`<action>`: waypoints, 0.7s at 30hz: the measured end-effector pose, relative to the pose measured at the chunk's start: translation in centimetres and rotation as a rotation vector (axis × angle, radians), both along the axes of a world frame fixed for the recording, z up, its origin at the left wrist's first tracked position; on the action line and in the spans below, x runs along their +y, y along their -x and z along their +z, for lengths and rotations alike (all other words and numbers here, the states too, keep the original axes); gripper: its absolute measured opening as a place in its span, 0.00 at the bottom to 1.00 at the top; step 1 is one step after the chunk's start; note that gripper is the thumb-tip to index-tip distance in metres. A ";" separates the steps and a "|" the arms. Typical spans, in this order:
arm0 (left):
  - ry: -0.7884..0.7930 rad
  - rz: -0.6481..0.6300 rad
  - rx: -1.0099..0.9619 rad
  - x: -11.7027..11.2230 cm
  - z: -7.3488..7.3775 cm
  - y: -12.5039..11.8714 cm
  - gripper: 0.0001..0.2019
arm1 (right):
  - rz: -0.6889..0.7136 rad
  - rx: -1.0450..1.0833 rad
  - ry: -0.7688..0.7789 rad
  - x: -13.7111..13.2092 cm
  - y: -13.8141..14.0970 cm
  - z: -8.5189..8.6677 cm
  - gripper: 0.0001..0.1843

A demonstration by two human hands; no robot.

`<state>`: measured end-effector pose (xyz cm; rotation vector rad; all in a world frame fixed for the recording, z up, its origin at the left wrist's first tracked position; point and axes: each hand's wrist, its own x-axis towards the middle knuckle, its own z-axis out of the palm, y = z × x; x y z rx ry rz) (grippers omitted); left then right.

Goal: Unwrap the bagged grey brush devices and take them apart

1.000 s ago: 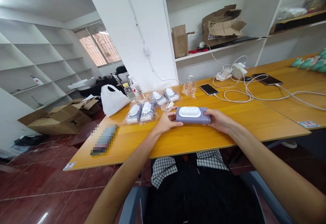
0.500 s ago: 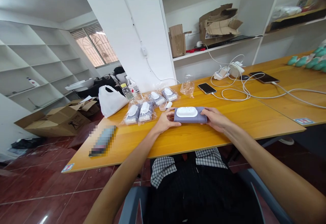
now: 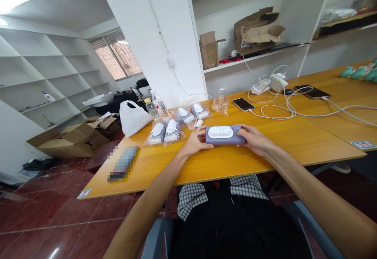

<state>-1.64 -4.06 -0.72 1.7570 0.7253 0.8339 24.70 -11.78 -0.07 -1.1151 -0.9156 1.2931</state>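
Note:
Between my two hands is a purple-grey box with a white oval bristle brush (image 3: 220,132) on its upper face. My left hand (image 3: 194,143) grips its left end, thumb along the near side and fingers behind. At the other end my right hand (image 3: 255,139) is closed round it, with the thumb on top beside a small round dark spot. Several similar purple-grey and white pieces in clear bags (image 3: 173,130) lie just left of and beyond my left hand. A small white piece (image 3: 198,123) with a clear, pinkish part rests behind that hand.
On the table (image 3: 165,168) stand a white plastic bag (image 3: 134,119) and two bottles (image 3: 157,103). A crumpled clear bag (image 3: 220,103), a phone (image 3: 243,104), a tablet-like device (image 3: 312,91) and looped white cables (image 3: 278,116) lie farther back. A blurred grey object (image 3: 123,164) is at left.
The whole view has shifted slightly, so things appear a little farther right. Both hands keep the same hold on the purple-grey box with the brush.

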 end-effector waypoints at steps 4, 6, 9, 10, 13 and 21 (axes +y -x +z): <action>-0.009 -0.028 0.000 0.2 -0.2 0.1 0.27 | 0.004 -0.007 0.010 0.1 -0.4 -0.3 0.14; -0.013 -0.038 0.006 0.1 -0.1 0.1 0.27 | 0.019 0.005 0.014 0.0 -0.6 -0.2 0.14; -0.023 -0.038 0.005 0.1 0.1 0.0 0.27 | 0.072 0.005 0.026 -0.3 -1.0 0.1 0.16; -0.026 -0.037 0.001 0.0 0.2 0.0 0.27 | 0.086 0.009 0.038 -0.3 -1.1 0.3 0.17; -0.025 -0.028 -0.001 0.2 0.2 0.0 0.27 | 0.104 0.057 0.079 -0.5 -1.6 0.7 0.19; -0.028 0.014 0.004 0.6 0.2 0.8 0.27 | 0.011 0.091 0.133 -0.4 -3.0 1.0 0.21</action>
